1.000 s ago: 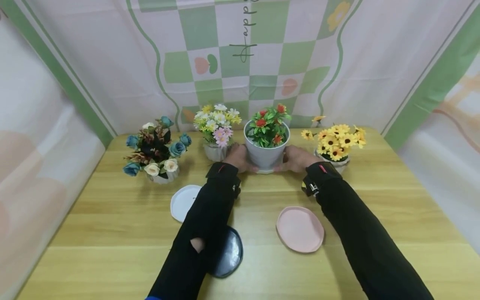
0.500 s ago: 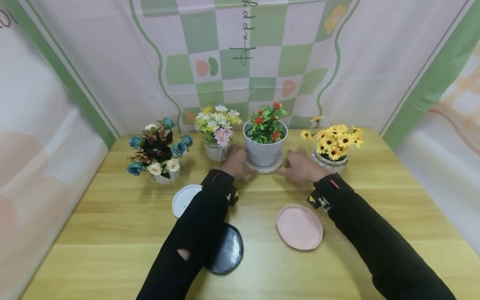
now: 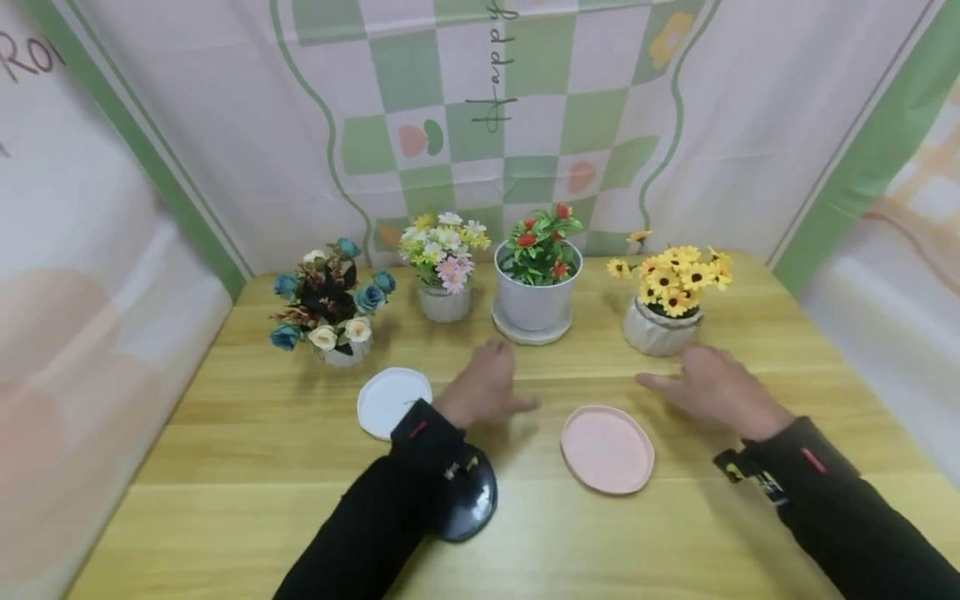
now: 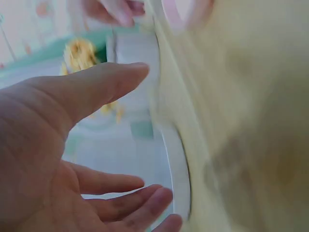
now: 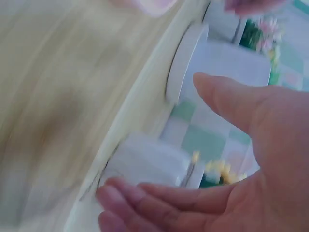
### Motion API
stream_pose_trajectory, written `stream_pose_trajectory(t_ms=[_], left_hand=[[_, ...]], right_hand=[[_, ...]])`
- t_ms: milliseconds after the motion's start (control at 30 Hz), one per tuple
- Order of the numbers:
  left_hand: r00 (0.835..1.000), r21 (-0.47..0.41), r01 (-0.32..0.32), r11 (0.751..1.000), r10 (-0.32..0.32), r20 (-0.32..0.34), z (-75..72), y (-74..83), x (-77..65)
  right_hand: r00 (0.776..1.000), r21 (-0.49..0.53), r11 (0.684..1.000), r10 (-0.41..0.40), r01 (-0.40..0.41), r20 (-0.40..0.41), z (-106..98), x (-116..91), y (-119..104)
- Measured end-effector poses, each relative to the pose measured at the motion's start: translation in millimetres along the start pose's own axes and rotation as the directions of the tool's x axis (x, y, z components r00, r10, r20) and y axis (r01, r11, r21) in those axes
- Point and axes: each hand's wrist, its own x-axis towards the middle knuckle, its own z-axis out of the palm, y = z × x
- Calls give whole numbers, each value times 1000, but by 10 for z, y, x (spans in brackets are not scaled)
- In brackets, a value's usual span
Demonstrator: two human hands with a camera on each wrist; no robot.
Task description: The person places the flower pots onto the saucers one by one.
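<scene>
A white pot (image 3: pixel 534 305) of red flowers stands upright on a pale saucer (image 3: pixel 531 335) at the back of the table. My left hand (image 3: pixel 482 385) hovers in front of it, fingers apart and holding nothing. Over the right side, my right hand (image 3: pixel 723 390) is likewise bare, its thumb pointing left, just in front of the pot of yellow flowers (image 3: pixel 660 329). Both wrist views show the thumbs spread from the fingers. Between the hands and nearer the front lies a pink plate (image 3: pixel 607 450).
A white plate (image 3: pixel 390 400) lies left of the left hand. The left sleeve partly covers a black plate (image 3: pixel 472 504). Farther back stand a pot of white, yellow and pink flowers (image 3: pixel 444 302) and a pot of blue and cream roses (image 3: pixel 341 346). A patterned cloth (image 3: pixel 405 67) hangs behind.
Both hands have let go of the white pot and its saucer. They have drawn back toward the front and apart, the right one farther to the right. The pot stays on its saucer.
</scene>
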Motion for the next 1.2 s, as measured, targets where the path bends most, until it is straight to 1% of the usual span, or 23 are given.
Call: stream_pose_trajectory(t_ms=[67,100,167,233,300,367,400,500,567,700,833,1033,1200], left_hand=[[999,28,-35,999,34,27,94,109,-80],[998,40,-49,998,47,36,144,161,-110],[997,65,-63,996,60,43,240,260,-158],[997,86,-70,994,67,33,341,347,-179],[997,101,-72,992,70,19,432,425,-183],[997,101,-72,992,71,14,515,497,-178],[997,98,-75,992,74,14,553,528,-171],[997,96,-79,992,77,22,642,593,-156],[997,108,-79,991,77,30,683,608,-154],[997,114,-78,990,74,39,739,603,-162],[995,108,-98,989,94,43,765,593,-171],[994,111,-109,988,105,39,753,583,-181],[995,108,-102,989,99,31,746,577,-184]], right_hand=[[998,-16,998,61,-61,-3,-37,-9,122],[997,-14,997,74,-74,-10,-51,2,179],[995,5,996,88,-88,-40,-65,47,274],[993,31,996,90,-88,-75,-64,126,345],[990,89,995,60,-49,-127,-50,234,410],[983,170,985,27,4,-181,-32,352,457],[978,208,978,12,31,-207,-19,412,475],[963,322,940,-19,109,-270,18,570,514],[959,364,924,-7,114,-283,38,636,517],[964,384,920,28,79,-266,52,706,503],[970,375,926,46,48,-238,42,724,476],[975,351,937,74,4,-210,43,738,455],[976,334,942,72,1,-206,46,756,460]])
